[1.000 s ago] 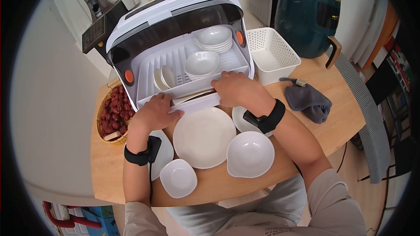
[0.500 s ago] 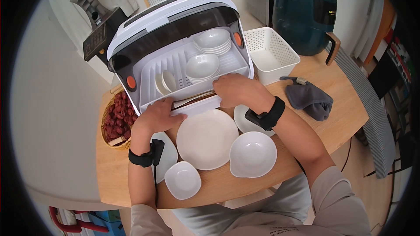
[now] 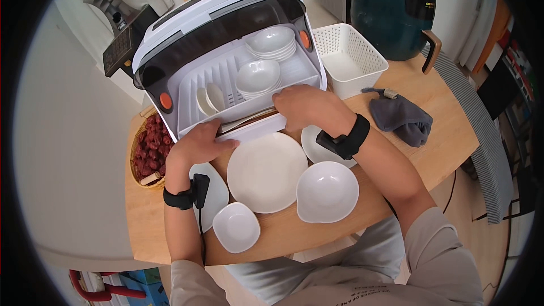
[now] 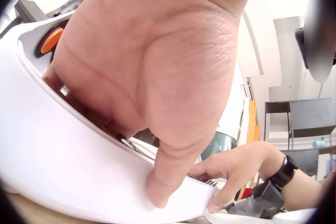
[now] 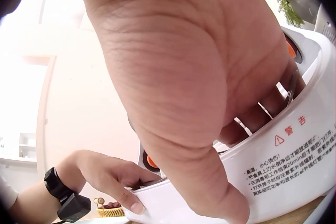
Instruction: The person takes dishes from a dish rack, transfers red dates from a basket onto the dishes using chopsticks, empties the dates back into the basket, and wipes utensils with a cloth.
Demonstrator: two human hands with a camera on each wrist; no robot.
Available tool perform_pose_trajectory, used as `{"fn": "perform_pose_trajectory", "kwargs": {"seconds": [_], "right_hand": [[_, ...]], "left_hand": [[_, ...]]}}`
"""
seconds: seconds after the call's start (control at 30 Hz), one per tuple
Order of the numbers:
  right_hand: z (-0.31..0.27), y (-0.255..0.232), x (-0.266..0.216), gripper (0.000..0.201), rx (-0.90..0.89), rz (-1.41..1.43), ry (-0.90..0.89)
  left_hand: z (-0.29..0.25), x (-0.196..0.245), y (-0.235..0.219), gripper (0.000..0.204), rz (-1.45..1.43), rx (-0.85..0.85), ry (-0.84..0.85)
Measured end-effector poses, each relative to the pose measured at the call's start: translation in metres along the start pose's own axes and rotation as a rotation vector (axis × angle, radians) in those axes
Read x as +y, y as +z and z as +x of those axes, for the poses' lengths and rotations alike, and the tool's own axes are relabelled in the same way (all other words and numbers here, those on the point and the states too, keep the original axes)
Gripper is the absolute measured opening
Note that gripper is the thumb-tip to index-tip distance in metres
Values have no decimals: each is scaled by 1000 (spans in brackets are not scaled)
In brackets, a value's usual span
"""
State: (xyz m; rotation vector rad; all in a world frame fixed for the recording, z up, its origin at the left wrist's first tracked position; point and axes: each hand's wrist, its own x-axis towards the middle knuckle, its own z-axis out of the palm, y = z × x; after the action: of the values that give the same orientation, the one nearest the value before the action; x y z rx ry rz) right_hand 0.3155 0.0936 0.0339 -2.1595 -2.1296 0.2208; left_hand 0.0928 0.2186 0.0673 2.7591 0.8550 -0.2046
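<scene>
The left hand (image 3: 197, 146) and right hand (image 3: 309, 107) grip the box (image 3: 256, 130) by its near wall, thumbs outside, fingers inside, apparently steadying it.

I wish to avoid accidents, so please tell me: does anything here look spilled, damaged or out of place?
Nothing looks spilled or damaged. Only the grey cloth looks a little untidy, lying crumpled near the white basket.

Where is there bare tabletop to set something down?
Bare table lies between the gray cloth, the right forearm and the right edge; another patch lies below the date basket. It is crowded before the white cabinet, with plates and bowls.
</scene>
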Motion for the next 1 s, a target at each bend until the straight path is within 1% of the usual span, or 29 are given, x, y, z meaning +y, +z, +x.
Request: {"fn": "perform_pose_trajectory", "kwargs": {"seconds": [0.1, 0.23, 0.3, 0.4, 0.6, 0.7, 0.8, 0.87, 0.9, 0.93, 0.97, 1.0], "right_hand": [[-1, 1, -2, 31, 8, 6, -10], [0, 2, -5, 26, 0, -15, 20], [1, 2, -5, 24, 6, -31, 19], [0, 2, -5, 22, 19, -39, 13], [0, -6, -2, 23, -49, 26, 44], [1, -7, 0, 24, -93, 31, 36], [2, -7, 0, 25, -76, 43, 35], [-1, -13, -3, 30, -123, 34, 60], [-2, -15, -3, 30, -124, 34, 61], [-4, -16, -3, 34, -116, 66, 52], [-5, -17, -3, 39, -108, 99, 42], [-6, -17, -4, 39, -108, 101, 43]], "left_hand": [[-1, 3, -3, 63, 10, -12, -6], [-1, 3, -3, 63, 30, -38, -30], [0, 1, -1, 64, 17, 8, -1], [1, 0, -1, 63, 35, 16, -1], [3, -7, -1, 60, -41, 35, 27], [5, -10, -1, 61, -7, 69, 58], [6, -12, -2, 64, -1, 84, 79], [6, -12, -1, 64, 10, 99, 81], [6, -12, -1, 65, 23, 109, 86], [6, -12, -1, 65, 23, 108, 87], [5, -11, 0, 65, -3, 128, 83], [5, -12, 0, 65, -30, 148, 79]]}}
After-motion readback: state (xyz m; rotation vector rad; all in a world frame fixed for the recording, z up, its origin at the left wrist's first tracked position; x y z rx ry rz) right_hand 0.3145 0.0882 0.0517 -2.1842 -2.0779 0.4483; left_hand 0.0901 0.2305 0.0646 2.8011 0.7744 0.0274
